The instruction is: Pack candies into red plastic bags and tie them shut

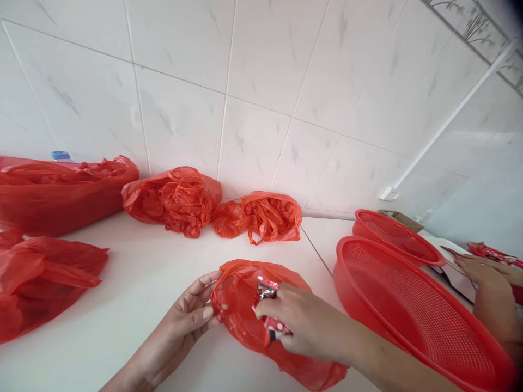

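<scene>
A red plastic bag [245, 335] lies on the white table, its mouth spread toward me. My left hand [190, 310] pinches the left edge of that bag between thumb and fingers. Over the bag's opening, my right hand [300, 321] is closed around small shiny wrapped packets [267, 288], red and silver with white dots on one. How many packets there are I cannot tell, since my fingers cover part of them.
Two red mesh baskets [347, 272] stand at the right. Crumpled red bags [180, 198] line the wall, and another bag [49, 277] lies at the left. Beyond the baskets, another person's hands [486, 272] work near red packets.
</scene>
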A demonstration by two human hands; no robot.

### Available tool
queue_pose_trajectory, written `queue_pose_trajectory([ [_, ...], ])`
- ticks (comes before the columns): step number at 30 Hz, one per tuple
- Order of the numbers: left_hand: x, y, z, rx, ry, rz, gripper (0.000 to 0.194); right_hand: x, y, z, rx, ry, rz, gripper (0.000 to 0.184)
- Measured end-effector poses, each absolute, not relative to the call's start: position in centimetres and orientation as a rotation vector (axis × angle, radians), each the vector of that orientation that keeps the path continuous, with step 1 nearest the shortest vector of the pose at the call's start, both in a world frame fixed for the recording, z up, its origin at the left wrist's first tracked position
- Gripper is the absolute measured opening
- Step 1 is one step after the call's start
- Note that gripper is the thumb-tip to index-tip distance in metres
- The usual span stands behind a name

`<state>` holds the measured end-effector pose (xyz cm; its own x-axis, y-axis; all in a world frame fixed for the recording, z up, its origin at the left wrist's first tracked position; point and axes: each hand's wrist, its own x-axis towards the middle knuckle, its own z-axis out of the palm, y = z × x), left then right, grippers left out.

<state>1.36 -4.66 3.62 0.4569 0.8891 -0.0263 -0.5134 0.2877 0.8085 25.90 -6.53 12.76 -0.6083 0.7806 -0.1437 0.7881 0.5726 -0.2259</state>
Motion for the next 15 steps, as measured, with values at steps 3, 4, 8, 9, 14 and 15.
queue_pose_trajectory([
  [3,1.4,-4.8,3.8,0.823,0.516,1.003,0.050,25.6,-4.8,12.2,1.399,2.789,-0.510,0.060],
  [4,1.4,-4.7,3.8,0.819,0.513,1.004,0.051,25.8,-4.5,12.5,1.416,2.824,-0.532,0.062],
  [8,1.2,-4.5,3.8,0.785,0.512,1.011,0.051,28.4,-4.6,15.2,1.877,2.878,-0.587,0.031],
  [9,1.1,-4.4,3.8,0.776,0.512,1.016,0.051,29.8,-4.7,15.9,2.108,2.812,-0.550,0.028],
  [14,0.9,-4.2,3.8,0.733,0.505,1.057,0.049,39.8,-4.6,16.0,2.739,2.236,-0.088,0.027],
  [15,0.9,-4.2,3.9,0.724,0.505,1.059,0.049,41.6,-4.7,15.5,2.716,2.170,-0.105,0.025],
])
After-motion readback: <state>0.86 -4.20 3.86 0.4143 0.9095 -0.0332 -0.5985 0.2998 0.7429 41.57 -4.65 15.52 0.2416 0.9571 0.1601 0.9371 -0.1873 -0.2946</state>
